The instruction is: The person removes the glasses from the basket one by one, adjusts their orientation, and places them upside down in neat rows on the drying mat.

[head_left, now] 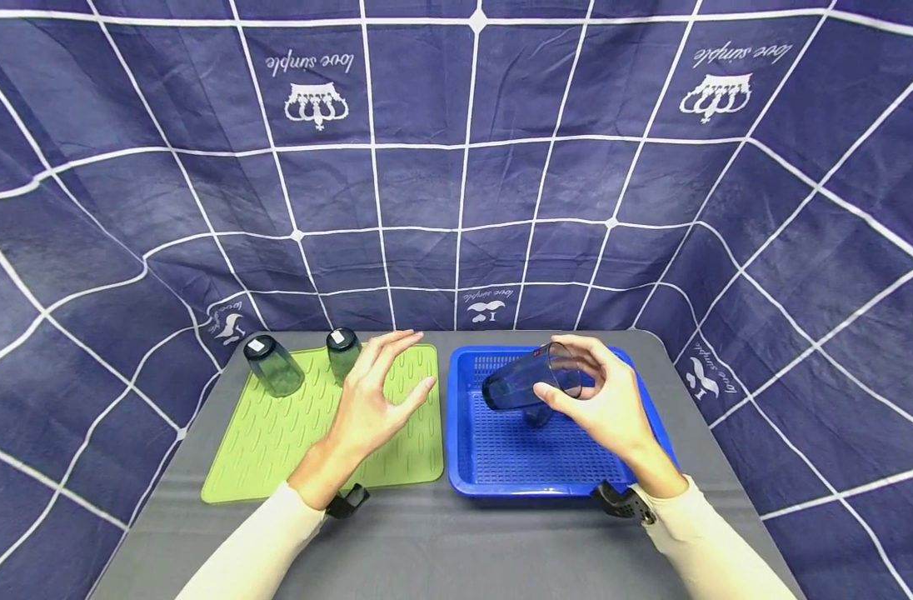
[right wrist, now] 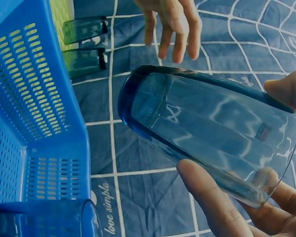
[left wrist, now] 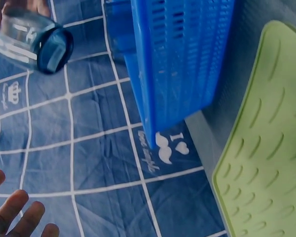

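My right hand [head_left: 608, 402] grips a clear bluish drinking glass [head_left: 518, 382] near its rim, thumb on one side and fingers on the other. The glass is tilted above the blue basket [head_left: 455, 425], its thick base pointing left. A second glass [right wrist: 44, 219] lies inside the basket, partly hidden by the held one in the head view. Over the green mat [head_left: 415, 462] hovers my left hand [head_left: 370, 408], fingers extended and thumb spread, holding nothing. Two glasses, one at the mat's far left [head_left: 276, 371] and one beside my left hand [head_left: 341, 360], stand bottom up with white labels on their bases.
Basket and mat lie side by side on a grey table [head_left: 456, 542], a narrow gap between them. A blue cloth [head_left: 426, 192] with white grid lines hangs behind and on both sides.
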{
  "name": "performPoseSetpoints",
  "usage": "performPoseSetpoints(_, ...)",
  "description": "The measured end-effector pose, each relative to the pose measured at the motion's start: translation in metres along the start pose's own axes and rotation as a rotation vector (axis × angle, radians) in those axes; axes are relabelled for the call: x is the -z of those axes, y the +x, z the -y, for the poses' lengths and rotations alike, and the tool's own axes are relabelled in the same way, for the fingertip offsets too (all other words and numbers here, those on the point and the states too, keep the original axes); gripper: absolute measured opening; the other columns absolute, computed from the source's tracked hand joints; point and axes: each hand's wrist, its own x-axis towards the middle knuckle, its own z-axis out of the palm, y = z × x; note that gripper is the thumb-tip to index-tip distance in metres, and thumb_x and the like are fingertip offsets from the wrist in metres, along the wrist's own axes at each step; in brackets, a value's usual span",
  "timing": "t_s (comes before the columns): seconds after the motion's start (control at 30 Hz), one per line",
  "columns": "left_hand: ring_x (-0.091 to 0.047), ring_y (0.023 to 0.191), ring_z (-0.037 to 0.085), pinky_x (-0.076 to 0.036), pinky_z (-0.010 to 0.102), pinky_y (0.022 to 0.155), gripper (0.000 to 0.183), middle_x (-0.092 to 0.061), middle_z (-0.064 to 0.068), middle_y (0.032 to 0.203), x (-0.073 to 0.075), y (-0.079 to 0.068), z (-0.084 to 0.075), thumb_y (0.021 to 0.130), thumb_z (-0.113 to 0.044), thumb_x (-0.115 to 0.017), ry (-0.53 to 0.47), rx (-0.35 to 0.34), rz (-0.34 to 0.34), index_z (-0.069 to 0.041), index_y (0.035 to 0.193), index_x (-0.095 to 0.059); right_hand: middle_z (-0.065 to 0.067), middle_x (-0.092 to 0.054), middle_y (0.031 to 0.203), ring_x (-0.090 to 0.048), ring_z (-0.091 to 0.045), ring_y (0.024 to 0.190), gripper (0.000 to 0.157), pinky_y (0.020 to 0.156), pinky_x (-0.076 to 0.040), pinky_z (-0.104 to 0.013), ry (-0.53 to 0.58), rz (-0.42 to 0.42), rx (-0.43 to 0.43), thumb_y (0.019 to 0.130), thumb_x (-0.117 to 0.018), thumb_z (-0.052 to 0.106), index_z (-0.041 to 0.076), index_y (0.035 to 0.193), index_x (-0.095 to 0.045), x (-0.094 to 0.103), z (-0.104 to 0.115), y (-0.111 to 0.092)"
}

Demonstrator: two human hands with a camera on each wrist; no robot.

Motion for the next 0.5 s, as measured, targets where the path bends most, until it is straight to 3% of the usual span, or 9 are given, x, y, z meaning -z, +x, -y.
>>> performPoseSetpoints(0.13, -0.07, 0.146, 0.031, -0.051, 0.032, 0.13, 0.064, -0.073, 0.01, 0.155, -0.005, -0.001, -0.008, 0.096, -0.025, -0.096, -0.017, -0.018, 0.004, -0.016, 0.154, -0.073, -0.013, -0.081, 0.139, -0.079, -0.001, 0.12, 0.066, 0.074, -0.069, -0.025, 0.054, 0.001, -0.006, 0.09, -0.098, 0.005, 0.012, 0.15, -0.073, -0.004, 0.0, -0.001)
performPoseSetpoints(0.37, -0.07, 0.146, 0.032, -0.057, 0.047, 0.124, 0.066, -0.073, 0.01, 0.155, -0.016, -0.002, -0.022, 0.095, -0.026, -0.096, -0.061, -0.041, 0.025, -0.012, 0.155, -0.072, -0.006, -0.082, 0.138, -0.081, -0.006, 0.121, 0.068, 0.078, -0.07, -0.024, 0.144, -0.001, 0.0, 0.088, -0.096, -0.003, 0.005, 0.151, -0.07, -0.009, 0.0, 0.0)
performPoseSetpoints(0.5, -0.071, 0.146, 0.03, -0.057, 0.048, 0.124, 0.068, -0.072, 0.009, 0.156, -0.023, -0.006, -0.029, 0.095, -0.028, -0.096, -0.082, -0.046, 0.048, -0.013, 0.156, -0.071, 0.001, -0.081, 0.136, -0.081, -0.009, 0.12, 0.066, 0.08, -0.072, -0.026, 0.214, 0.001, 0.017, 0.088, -0.093, -0.009, 0.001, 0.15, -0.07, -0.012, 0.0, -0.001)
